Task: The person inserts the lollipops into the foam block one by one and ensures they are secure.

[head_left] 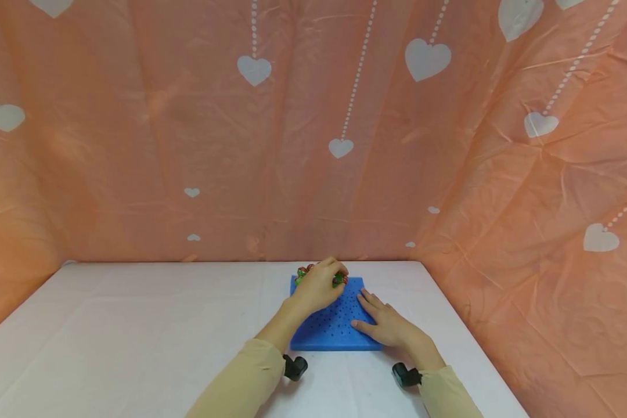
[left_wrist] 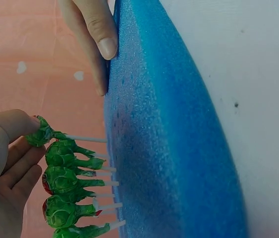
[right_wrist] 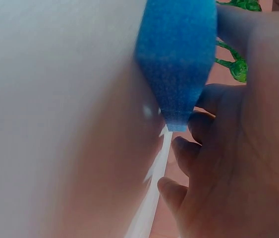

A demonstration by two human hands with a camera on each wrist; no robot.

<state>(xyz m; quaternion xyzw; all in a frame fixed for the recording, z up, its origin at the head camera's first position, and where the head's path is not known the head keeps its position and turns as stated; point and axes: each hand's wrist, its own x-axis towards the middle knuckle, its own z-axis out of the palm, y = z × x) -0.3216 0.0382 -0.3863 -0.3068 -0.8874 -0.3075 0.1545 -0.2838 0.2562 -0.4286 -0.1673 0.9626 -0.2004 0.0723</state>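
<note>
A blue foam board (head_left: pixel 324 334) with rows of small holes lies on the white table. Several green-wrapped lollipops (left_wrist: pixel 62 181) stand in a row along its far part, their white sticks in or at the foam. At the end of that row, my left hand (head_left: pixel 319 288) pinches the wrapped head of one lollipop (left_wrist: pixel 42 131) between thumb and fingers, and its stick reaches the board's surface. My right hand (head_left: pixel 392 326) rests on the board's right edge with its fingers extended. In the head view, my left hand hides part of the row.
The white tablecloth (head_left: pixel 136 331) spreads around the board, mostly to the left. An orange curtain (head_left: pixel 292 203) with white hearts hangs behind the table and along its right side. Black wrist cameras (head_left: pixel 295 368) are worn on both arms.
</note>
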